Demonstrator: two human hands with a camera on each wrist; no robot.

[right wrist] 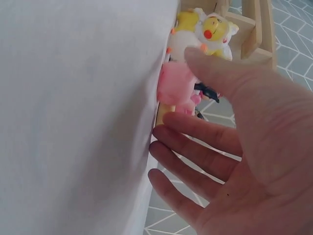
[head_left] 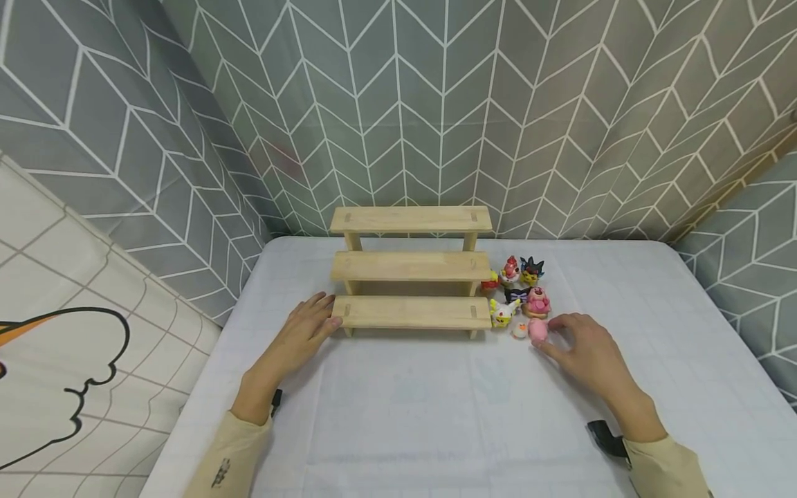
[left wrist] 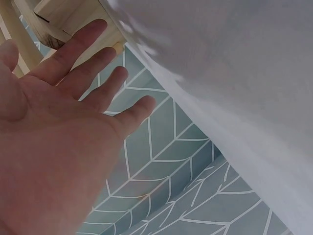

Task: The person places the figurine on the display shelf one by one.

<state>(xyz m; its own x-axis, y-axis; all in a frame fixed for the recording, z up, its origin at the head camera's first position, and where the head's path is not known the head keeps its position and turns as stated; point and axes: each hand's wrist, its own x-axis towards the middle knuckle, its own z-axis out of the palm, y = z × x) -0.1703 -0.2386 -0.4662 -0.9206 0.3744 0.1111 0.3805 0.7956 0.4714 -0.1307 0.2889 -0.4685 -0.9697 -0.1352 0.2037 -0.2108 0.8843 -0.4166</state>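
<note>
A three-tier wooden display stand (head_left: 412, 312) stands on the white-covered table. My left hand (head_left: 305, 328) is at the left end of its lowest tier, thumb over the edge and fingers extended. The left wrist view shows those fingers (left wrist: 93, 73) spread beside the wood. My right hand (head_left: 588, 353) reaches around a small pink figure (head_left: 537, 330), with thumb and forefinger parted on either side of it. In the right wrist view the other fingers are loosely spread. A small white duck figure (head_left: 519, 330) sits just left of the pink one.
More figures cluster at the stand's right end: a white-and-yellow one (head_left: 501, 313), a pink bear-like one (head_left: 537, 303), a dark spiky-haired one (head_left: 532, 270) and a red-topped one (head_left: 510, 270). A grey patterned curtain (head_left: 423, 104) hangs behind the table.
</note>
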